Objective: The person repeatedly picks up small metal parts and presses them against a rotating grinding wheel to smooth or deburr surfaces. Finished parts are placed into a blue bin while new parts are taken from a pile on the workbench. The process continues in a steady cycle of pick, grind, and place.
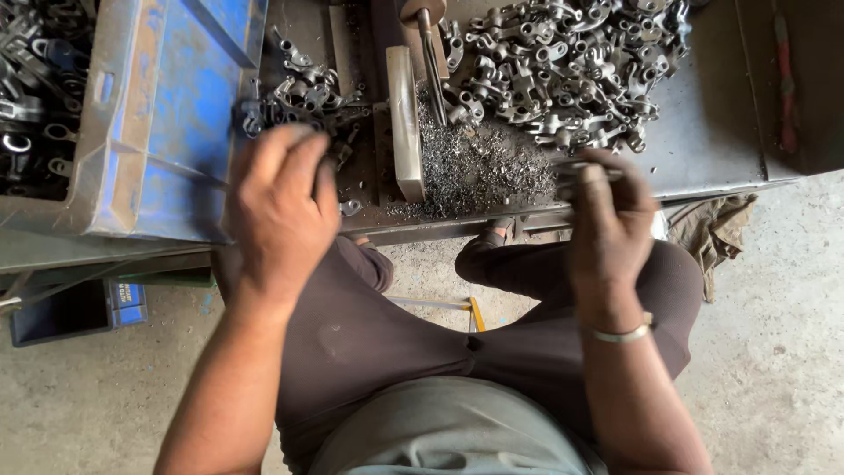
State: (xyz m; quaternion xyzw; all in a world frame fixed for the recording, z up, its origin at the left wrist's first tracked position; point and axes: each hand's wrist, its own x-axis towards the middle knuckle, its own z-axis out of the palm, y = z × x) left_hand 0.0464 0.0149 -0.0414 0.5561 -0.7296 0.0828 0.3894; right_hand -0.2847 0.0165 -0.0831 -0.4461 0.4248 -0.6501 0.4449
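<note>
Head view: right hand (607, 230) pinches a small metal part (585, 169) above sharp shavings (475, 167) near the drill bit (432, 70); left hand's (280, 207) grip unclear; fingers risk cuts.

2 bare forearms reach forward from seated body, both in view from elbow to knuckles. Left hand (280, 207) raised, back toward camera, fingers (294, 149) curled together and pointing away, motion-blurred; whether it grips anything cannot be told. Right hand (607, 224) held further right, well apart from left, back toward camera, fingers (591, 176) bent inward and pinched closed. Right wrist straight, ringed by thin metal bangle (621, 334). Left wrist bare, slightly bent.
</note>
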